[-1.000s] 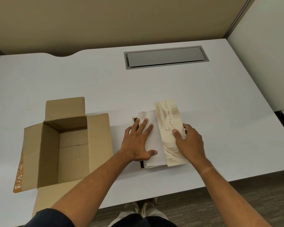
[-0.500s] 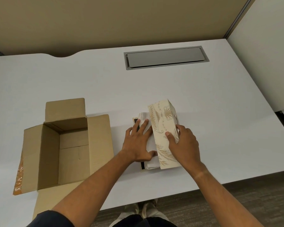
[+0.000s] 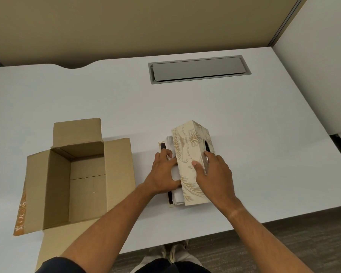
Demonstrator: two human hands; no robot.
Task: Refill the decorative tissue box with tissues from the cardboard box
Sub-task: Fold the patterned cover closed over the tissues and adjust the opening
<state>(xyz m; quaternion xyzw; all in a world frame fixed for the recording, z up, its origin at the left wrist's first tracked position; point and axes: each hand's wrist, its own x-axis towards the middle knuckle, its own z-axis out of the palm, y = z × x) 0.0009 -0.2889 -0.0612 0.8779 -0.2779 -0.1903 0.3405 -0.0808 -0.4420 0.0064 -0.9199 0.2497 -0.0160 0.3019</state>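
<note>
On the desk [image 3: 244,119] | cover [image 3: 187,154] gripped by right hand [image 3: 215,174] | tissues [image 3: 175,172] pressed flat by spread left hand [image 3: 163,174] — cover should be lowered squarely onto base [image 3: 162,144].

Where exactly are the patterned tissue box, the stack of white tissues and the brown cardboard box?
Patterned tissue box [image 3: 187,154], head view, on its gold-patterned side.
White tissues [image 3: 178,198], head view, near end of the stack.
Cardboard box [image 3: 87,186], head view, its inside bottom.

Bare forearms, dark navy short sleeve [image 3: 55,266], light shoes [image 3: 177,251]
</note>
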